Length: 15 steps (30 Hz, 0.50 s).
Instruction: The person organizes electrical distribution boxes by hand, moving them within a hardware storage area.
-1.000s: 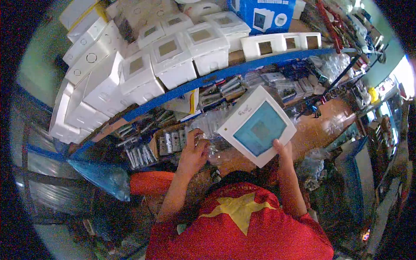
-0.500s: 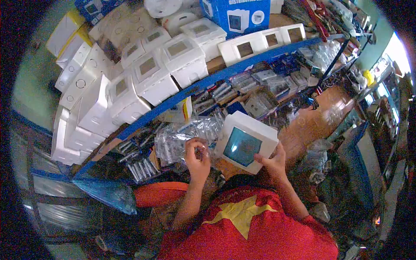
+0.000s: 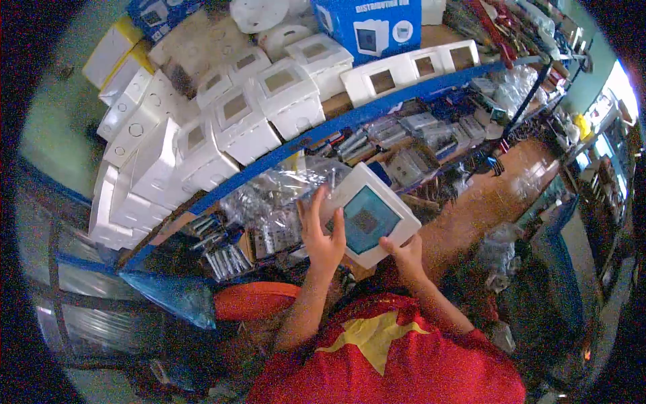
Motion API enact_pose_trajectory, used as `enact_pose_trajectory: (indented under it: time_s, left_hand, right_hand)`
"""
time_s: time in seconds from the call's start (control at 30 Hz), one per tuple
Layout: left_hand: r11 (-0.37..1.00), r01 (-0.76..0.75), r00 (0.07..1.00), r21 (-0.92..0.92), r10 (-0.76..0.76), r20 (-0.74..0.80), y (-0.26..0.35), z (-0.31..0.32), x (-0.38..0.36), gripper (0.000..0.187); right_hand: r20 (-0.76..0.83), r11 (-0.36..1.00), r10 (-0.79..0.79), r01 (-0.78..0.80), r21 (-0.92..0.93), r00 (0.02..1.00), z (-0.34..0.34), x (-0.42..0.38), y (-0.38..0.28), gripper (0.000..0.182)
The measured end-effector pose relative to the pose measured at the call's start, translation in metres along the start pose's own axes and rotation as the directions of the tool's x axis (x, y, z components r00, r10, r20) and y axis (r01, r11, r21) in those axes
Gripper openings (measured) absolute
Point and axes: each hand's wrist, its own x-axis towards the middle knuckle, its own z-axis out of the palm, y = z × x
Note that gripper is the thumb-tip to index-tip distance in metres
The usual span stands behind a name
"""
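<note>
A white distribution box point(image 3: 389, 240) with a translucent teal window is held up in front of my body, tilted. My right hand point(image 3: 406, 257) grips its lower right edge, thumb on the front face by the window and the other fingers hidden behind. At the box's left side is my left hand point(image 3: 323, 236), its fingers stretched up and apart and the thumb right at the box's edge. Behind that hand, crumpled clear plastic bags point(image 3: 259, 195) lie on the lower shelf.
White enclosures point(image 3: 245, 124) are stacked along the blue-edged upper shelf point(image 3: 316, 132), beside a blue printed carton point(image 3: 387, 27). Packed metal parts point(image 3: 414, 165) fill the shelf below. An orange-red rounded object point(image 3: 256, 301) sits low at left, next to blue plastic sheeting point(image 3: 171, 299).
My left hand has moved right to the box's side, its curled fingers now straightened and spread. The box has shifted slightly left and turned, with my right hand still on it.
</note>
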Motion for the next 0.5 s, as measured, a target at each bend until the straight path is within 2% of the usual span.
enact_pose_trajectory:
  time_s: [0.03, 0.1, 0.13, 0.2, 0.23, 0.33, 0.43, 0.47, 0.5]
  left_hand:
    - [1.0, 0.012, 1.0, -0.015, -0.012, -0.015, 0.001, 0.001, 0.003, 0.04]
    - [0.999, 0.038, 0.999, -0.002, -0.038, -0.036, -0.009, 0.003, 0.003, 0.03]
    - [0.999, -0.009, 1.0, 0.04, 0.01, -0.017, -0.01, -0.001, 0.011, 0.027]
    - [0.987, -0.096, 0.995, 0.125, 0.093, 0.033, -0.006, -0.009, 0.027, 0.023]
    - [0.99, -0.082, 0.997, 0.115, 0.08, 0.017, -0.005, -0.008, 0.033, 0.017]
    - [0.929, -0.177, 0.976, 0.326, 0.208, -0.065, 0.012, -0.003, 0.041, 0.017]
    - [0.862, -0.117, 0.976, 0.493, 0.192, -0.104, 0.024, 0.01, 0.033, 0.017]
    - [0.863, -0.106, 0.979, 0.494, 0.179, -0.102, 0.026, 0.013, 0.028, 0.017]
    - [0.864, -0.09, 0.979, 0.495, 0.167, -0.115, 0.027, 0.018, 0.025, 0.018]
  right_hand:
    - [-0.022, 1.0, -0.016, 0.016, 0.003, 1.0, 0.005, -0.003, -0.006, 0.062]
    - [-0.012, 0.998, -0.067, 0.067, 0.005, 0.998, 0.006, -0.002, -0.003, 0.079]
    - [-0.008, 0.995, -0.096, 0.096, 0.005, 0.995, 0.005, 0.001, -0.002, 0.088]
    - [0.028, 0.985, -0.155, 0.156, -0.071, 0.988, -0.005, 0.002, 0.001, 0.091]
    - [0.051, 0.976, -0.185, 0.189, -0.107, 0.981, -0.01, 0.004, 0.001, 0.093]
    - [0.081, 0.989, -0.141, 0.145, -0.043, 0.987, -0.024, 0.001, -0.008, 0.087]
    - [0.115, 0.996, 0.046, -0.055, 0.075, 0.992, -0.06, 0.005, -0.001, 0.072]
    - [0.197, 0.98, 0.171, -0.187, 0.063, 0.965, -0.086, 0.012, 0.014, 0.078]
    - [0.226, 0.966, 0.181, -0.215, 0.14, 0.957, -0.112, 0.018, 0.032, 0.083]
